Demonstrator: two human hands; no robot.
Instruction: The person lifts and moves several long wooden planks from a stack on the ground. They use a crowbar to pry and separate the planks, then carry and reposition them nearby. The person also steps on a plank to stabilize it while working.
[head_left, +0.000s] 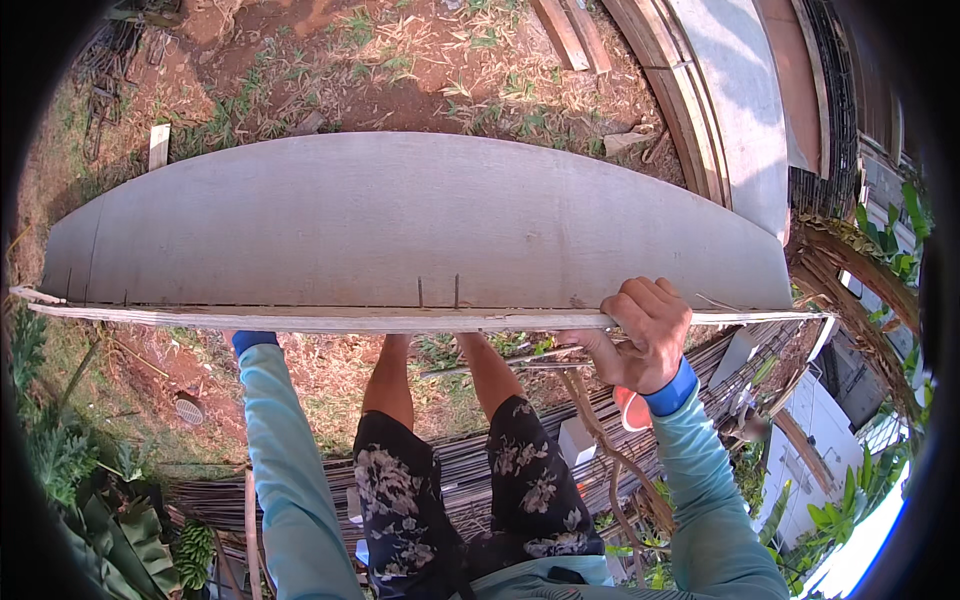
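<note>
A long grey plywood panel (420, 217) lies across the view before me, its far side appearing curved. A pale wooden batten (367, 321) runs along its near edge. Two nails (457, 291) stick up beside the batten near the middle; thinner ones show towards the left end. My right hand (646, 330) grips the batten right of centre, fingers over the top and thumb on the near side. My left hand (229, 339) is almost wholly hidden beneath the batten, left of centre; only the wrist and blue cuff show, so its grasp cannot be made out.
Stacked timber planks (682, 97) and another grey sheet (739, 90) lie at the upper right. Behind me are a pile of thin rods (300, 472), a crooked branch (600, 427) and a red bucket (634, 409). Banana leaves (127, 540) fill the lower left.
</note>
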